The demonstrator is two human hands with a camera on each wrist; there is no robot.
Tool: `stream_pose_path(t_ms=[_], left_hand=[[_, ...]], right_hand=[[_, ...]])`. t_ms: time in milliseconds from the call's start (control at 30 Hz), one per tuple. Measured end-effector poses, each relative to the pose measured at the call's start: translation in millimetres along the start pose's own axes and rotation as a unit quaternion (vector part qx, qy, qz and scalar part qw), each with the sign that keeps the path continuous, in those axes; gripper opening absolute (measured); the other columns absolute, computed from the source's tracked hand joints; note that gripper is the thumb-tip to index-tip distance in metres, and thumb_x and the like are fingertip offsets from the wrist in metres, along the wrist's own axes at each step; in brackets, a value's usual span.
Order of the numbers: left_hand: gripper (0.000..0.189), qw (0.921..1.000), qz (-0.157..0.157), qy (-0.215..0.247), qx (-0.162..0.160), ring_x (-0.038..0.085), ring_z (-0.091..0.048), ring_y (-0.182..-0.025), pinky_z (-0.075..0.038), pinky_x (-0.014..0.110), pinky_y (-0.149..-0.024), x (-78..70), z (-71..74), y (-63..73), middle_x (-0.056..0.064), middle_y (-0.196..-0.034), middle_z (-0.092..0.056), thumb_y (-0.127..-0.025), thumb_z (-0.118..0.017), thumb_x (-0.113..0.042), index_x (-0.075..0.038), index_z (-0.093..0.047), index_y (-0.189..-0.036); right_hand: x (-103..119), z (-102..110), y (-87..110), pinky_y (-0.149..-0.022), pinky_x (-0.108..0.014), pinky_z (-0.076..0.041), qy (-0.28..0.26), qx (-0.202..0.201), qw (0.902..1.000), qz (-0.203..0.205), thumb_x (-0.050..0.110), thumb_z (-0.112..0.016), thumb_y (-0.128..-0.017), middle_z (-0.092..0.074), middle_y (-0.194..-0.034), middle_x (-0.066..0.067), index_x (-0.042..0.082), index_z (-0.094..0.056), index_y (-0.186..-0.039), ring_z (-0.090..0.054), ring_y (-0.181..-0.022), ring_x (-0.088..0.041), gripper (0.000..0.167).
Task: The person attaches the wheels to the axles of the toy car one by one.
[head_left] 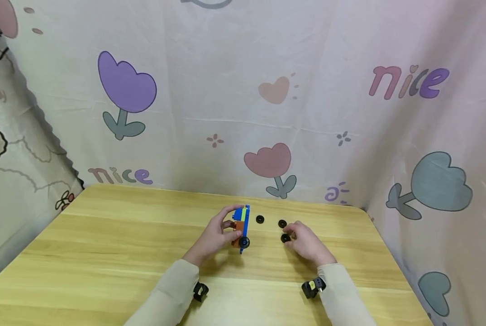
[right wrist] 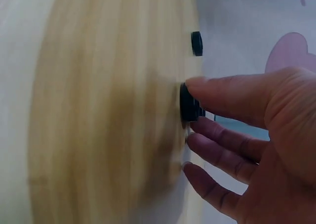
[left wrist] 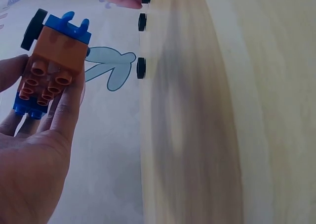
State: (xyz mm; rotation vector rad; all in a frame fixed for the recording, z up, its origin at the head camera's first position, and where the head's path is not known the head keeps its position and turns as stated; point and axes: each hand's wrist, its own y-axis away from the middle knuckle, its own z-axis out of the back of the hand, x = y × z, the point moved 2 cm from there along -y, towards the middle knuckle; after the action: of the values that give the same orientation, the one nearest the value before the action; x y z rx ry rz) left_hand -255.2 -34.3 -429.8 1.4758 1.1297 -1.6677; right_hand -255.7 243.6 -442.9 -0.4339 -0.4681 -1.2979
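Your left hand point(head_left: 213, 234) grips a toy vehicle point(head_left: 238, 227) of blue, orange and green bricks, held clear of the table point(head_left: 145, 235). Your right hand point(head_left: 306, 240) has thumb and forefinger pinching the nearest loose wheel point(head_left: 284, 238) at the tabletop; its other fingers are loosely bent.

From your right hand the vehicle lies to the left, with a short gap between. Its long axis points roughly away from you, and it is turned on its side, so the black fitted wheel point(head_left: 244, 242) at its near end faces up towards you. The pinched wheel is about level with that near end, but lower, on the table.

The leftmost loose wheel point(head_left: 260, 219) sits in the gap, just right of the vehicle's far end; a straight path across passes on your side of it. The middle loose wheel point(head_left: 282, 223) lies just beyond the pinched one, near your right fingers, and could be nudged. Behind the table hangs a printed curtain point(head_left: 210, 90), well apart from both hands.
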Motion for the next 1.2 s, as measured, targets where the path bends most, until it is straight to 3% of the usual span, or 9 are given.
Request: stream_pose_path(t_ms=[267, 533, 767, 1200], left_hand=[[0.067, 0.9999, 0.005, -0.009, 0.004, 0.037, -0.057, -0.109, -0.056, 0.043, -0.08, -1.4, -0.5, 0.6, 0.008, -0.154, -0.026, -0.092, -0.06, 0.012, -0.02, -0.041, -0.147], [0.068, 0.9999, 0.011, -0.007, 0.001, 0.038, -0.057, -0.11, -0.056, 0.044, -0.08, -0.6, -1.3, 1.1, 0.009, -0.154, -0.025, -0.092, -0.059, 0.012, -0.02, -0.04, -0.148], [0.067, 0.9998, 0.013, -0.016, 0.006, 0.036, -0.058, -0.108, -0.056, 0.044, -0.08, 0.3, -2.0, 0.6, 0.009, -0.153, -0.028, -0.092, -0.06, 0.011, -0.02, -0.041, -0.148], [0.064, 0.9996, 0.018, -0.012, 0.018, 0.036, -0.06, -0.105, -0.057, 0.044, -0.076, 1.9, -4.3, 0.2, 0.012, -0.152, -0.028, -0.092, -0.061, 0.01, -0.021, -0.043, -0.145]], right_hand=[[-0.1, -4.0, -3.2, -0.078, -0.04, -0.05, 0.019, -0.002, 0.9998, 0.002, -0.003, -0.076, -0.08, -0.055, -0.092, -0.004, 0.002, -0.067, -0.101, -0.056, -0.083, -0.02, 0.023], [6.8, -0.8, 1.1, -0.075, -0.037, -0.048, 0.013, -0.01, 0.9998, 0.008, 0.0, -0.076, -0.082, -0.054, -0.088, -0.002, 0.003, -0.064, -0.103, -0.052, -0.08, -0.017, 0.025], [17.3, 4.9, 7.5, -0.079, -0.035, -0.054, -0.067, -0.022, 0.9975, 0.004, -0.007, -0.074, -0.08, -0.062, -0.095, -0.001, 0.002, -0.064, -0.107, -0.061, -0.086, -0.017, 0.031], [37.8, 16.4, 16.0, -0.08, -0.035, -0.054, -0.071, -0.066, 0.993, 0.067, -0.006, -0.075, -0.081, -0.061, -0.101, 0.0, 0.003, -0.065, -0.111, -0.062, -0.087, -0.015, 0.032]])
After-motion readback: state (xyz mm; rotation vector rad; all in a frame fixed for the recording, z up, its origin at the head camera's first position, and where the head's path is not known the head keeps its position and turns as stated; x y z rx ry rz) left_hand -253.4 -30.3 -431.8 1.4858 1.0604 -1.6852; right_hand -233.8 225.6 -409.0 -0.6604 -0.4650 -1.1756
